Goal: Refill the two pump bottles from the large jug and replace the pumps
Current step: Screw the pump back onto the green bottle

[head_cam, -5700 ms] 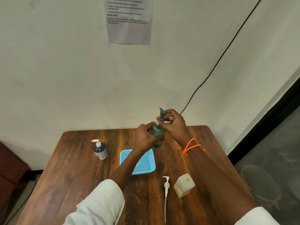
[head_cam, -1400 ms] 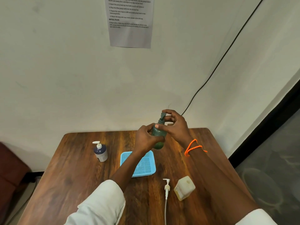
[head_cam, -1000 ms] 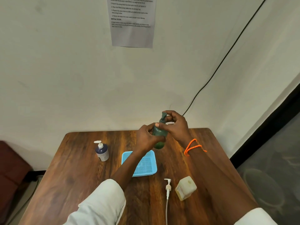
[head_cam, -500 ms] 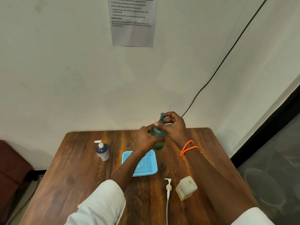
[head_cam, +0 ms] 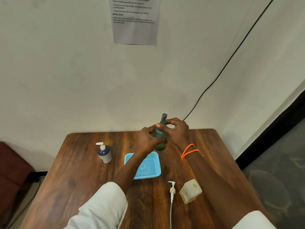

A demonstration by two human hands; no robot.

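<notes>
I'm seeing the left hand (head_cam: 146,139) gripping the green bottle (head_cam: 159,138), right hand (head_cam: 177,131) pinching its pump collar (head_cam: 162,123)

The wall sheet (head_cam: 135,22) carries the heading "INITIAL STATE" (its smaller lines stay blurred).

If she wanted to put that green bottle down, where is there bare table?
Bare wood lies left of the white-pump bottle, and between it and the blue tray. The near right is crowded: loose pump, jug and her right forearm. Both hands hold the green bottle.
</notes>
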